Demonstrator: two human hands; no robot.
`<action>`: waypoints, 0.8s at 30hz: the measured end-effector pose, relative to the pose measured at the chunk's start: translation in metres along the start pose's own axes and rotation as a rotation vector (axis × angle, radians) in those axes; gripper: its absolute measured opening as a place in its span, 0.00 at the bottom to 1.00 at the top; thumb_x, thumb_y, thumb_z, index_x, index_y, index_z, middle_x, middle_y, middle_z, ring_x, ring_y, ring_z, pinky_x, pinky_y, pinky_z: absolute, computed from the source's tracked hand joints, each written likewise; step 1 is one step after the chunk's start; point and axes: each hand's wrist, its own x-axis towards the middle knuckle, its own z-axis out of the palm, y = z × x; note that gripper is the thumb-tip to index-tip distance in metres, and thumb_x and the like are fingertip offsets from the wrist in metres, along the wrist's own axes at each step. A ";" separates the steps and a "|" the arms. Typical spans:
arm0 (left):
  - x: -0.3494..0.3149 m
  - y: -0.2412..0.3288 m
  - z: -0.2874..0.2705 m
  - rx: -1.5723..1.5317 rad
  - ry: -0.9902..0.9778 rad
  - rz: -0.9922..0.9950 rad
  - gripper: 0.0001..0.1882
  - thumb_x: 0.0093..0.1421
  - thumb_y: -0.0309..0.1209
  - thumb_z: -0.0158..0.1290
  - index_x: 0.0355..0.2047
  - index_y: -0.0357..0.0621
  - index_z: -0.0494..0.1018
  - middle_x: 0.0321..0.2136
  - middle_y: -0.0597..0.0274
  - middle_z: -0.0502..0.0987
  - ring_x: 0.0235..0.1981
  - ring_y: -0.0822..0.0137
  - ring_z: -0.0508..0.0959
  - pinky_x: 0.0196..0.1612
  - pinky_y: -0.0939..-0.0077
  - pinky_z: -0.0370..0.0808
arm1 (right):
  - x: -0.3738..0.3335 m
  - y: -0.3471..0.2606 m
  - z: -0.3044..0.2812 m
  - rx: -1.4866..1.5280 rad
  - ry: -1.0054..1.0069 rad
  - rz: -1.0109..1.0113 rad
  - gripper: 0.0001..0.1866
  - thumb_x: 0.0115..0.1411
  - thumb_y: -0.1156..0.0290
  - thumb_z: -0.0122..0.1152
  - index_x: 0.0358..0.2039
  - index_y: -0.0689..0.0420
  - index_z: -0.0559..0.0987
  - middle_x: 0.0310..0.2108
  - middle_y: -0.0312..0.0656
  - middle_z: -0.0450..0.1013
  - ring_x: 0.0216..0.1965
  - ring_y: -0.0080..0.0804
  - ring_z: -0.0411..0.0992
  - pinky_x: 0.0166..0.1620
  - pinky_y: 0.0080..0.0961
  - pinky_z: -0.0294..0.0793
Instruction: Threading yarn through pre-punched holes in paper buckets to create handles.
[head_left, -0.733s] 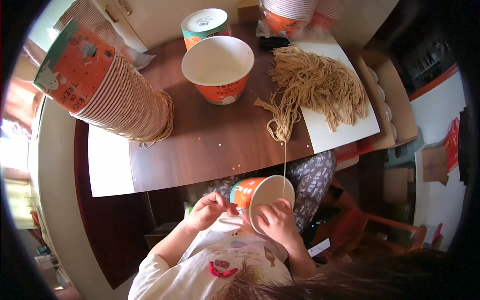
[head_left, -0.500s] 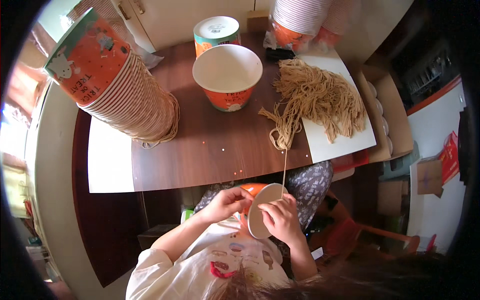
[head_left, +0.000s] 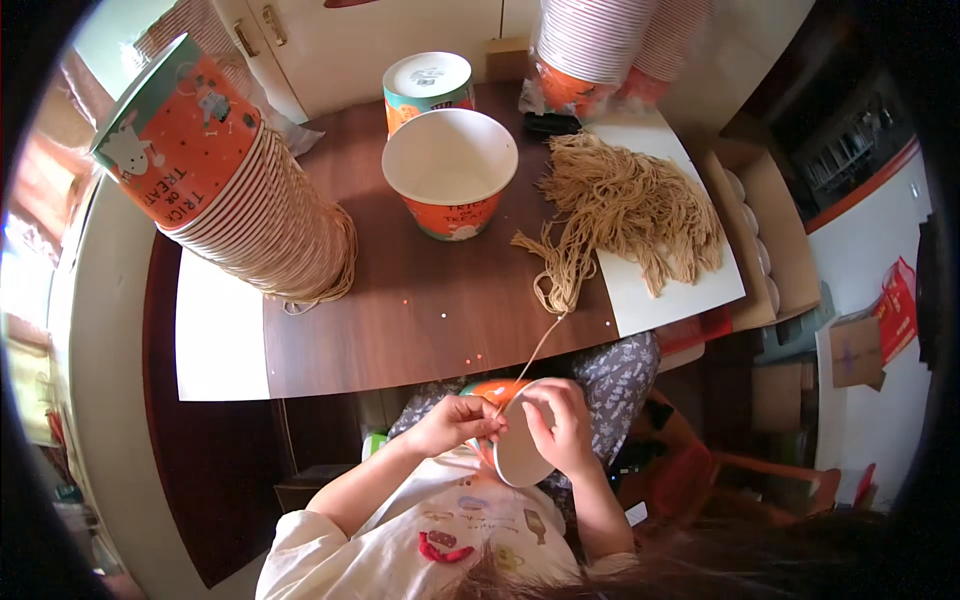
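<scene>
Left hand: my left hand (head_left: pixel 470 424) pinches the cord (head_left: pixel 537 352) between thumb and fingertips, just beside the bucket's rim.
Right hand: my right hand (head_left: pixel 562 425) is loose at the mouth, thumb apart from the fingers; I see nothing gripped, and cannot tell whether it touches the rim.
Lap bucket: the orange paper bucket (head_left: pixel 518 462) lies tipped in my lap below the table edge, mouth to my right.
Cord run: slants from the small bundle (head_left: pixel 565 275) at the table's near edge down to my fingers; whether it passes through the wall is hidden.
Piece in hand: part-way, in my judgement, the cord not yet drawn free of the bundle.
Leaning stack: many nested buckets (head_left: pixel 255 205) at left, cord loops (head_left: pixel 346 262) hanging at the low end; I judge these done.
Remaining: an upright bucket (head_left: pixel 450 215) and an overturned bucket (head_left: pixel 428 75) show no cord; a large cord heap (head_left: pixel 640 205) and bagged stacks (head_left: pixel 590 40) look like stock left.
Table: brown wood-grain top (head_left: pixel 370 330), white at both ends, small pale and orange specks scattered.
Room: pale cabinet (head_left: pixel 370 40) behind, bright window left, open carton (head_left: pixel 790 250) right, red bag (head_left: pixel 897 295) beyond.
</scene>
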 end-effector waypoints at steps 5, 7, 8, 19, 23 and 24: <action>0.000 -0.007 -0.004 -0.055 -0.073 -0.020 0.06 0.59 0.27 0.47 0.34 0.38 0.71 0.29 0.63 0.75 0.29 0.74 0.76 0.32 0.82 0.73 | -0.022 0.003 0.007 0.270 -0.101 0.212 0.08 0.51 0.74 0.59 0.32 0.61 0.74 0.30 0.39 0.71 0.27 0.28 0.70 0.29 0.21 0.68; 0.001 -0.007 -0.003 -0.049 -0.089 -0.033 0.06 0.60 0.26 0.46 0.35 0.38 0.70 0.29 0.63 0.75 0.30 0.73 0.76 0.33 0.81 0.73 | -0.029 0.008 0.009 0.335 -0.155 0.276 0.06 0.52 0.75 0.58 0.31 0.61 0.74 0.28 0.39 0.71 0.26 0.28 0.70 0.29 0.21 0.68; 0.001 -0.004 -0.001 -0.056 -0.080 -0.021 0.05 0.60 0.26 0.46 0.35 0.38 0.69 0.29 0.63 0.75 0.30 0.73 0.76 0.33 0.80 0.74 | -0.031 0.010 0.010 0.399 -0.209 0.336 0.05 0.53 0.76 0.57 0.30 0.61 0.74 0.27 0.39 0.71 0.25 0.28 0.70 0.29 0.20 0.68; 0.001 -0.010 -0.002 0.011 -0.056 0.053 0.04 0.60 0.24 0.45 0.35 0.38 0.68 0.28 0.65 0.73 0.32 0.75 0.75 0.34 0.81 0.73 | -0.024 0.001 0.014 0.388 -0.104 0.360 0.05 0.54 0.75 0.57 0.30 0.62 0.73 0.24 0.39 0.71 0.25 0.23 0.70 0.28 0.19 0.68; 0.000 -0.007 0.000 -0.004 -0.067 0.072 0.04 0.60 0.25 0.45 0.34 0.37 0.68 0.28 0.65 0.73 0.32 0.75 0.74 0.35 0.81 0.72 | -0.030 0.012 0.014 0.396 -0.184 0.337 0.06 0.53 0.74 0.58 0.30 0.62 0.74 0.23 0.37 0.72 0.25 0.22 0.70 0.27 0.17 0.67; 0.000 -0.007 0.000 -0.029 -0.057 0.058 0.04 0.60 0.25 0.45 0.34 0.38 0.68 0.28 0.66 0.73 0.32 0.76 0.74 0.36 0.81 0.72 | -0.030 0.012 0.013 0.397 -0.185 0.336 0.06 0.53 0.74 0.58 0.30 0.62 0.74 0.23 0.37 0.72 0.25 0.22 0.70 0.27 0.17 0.67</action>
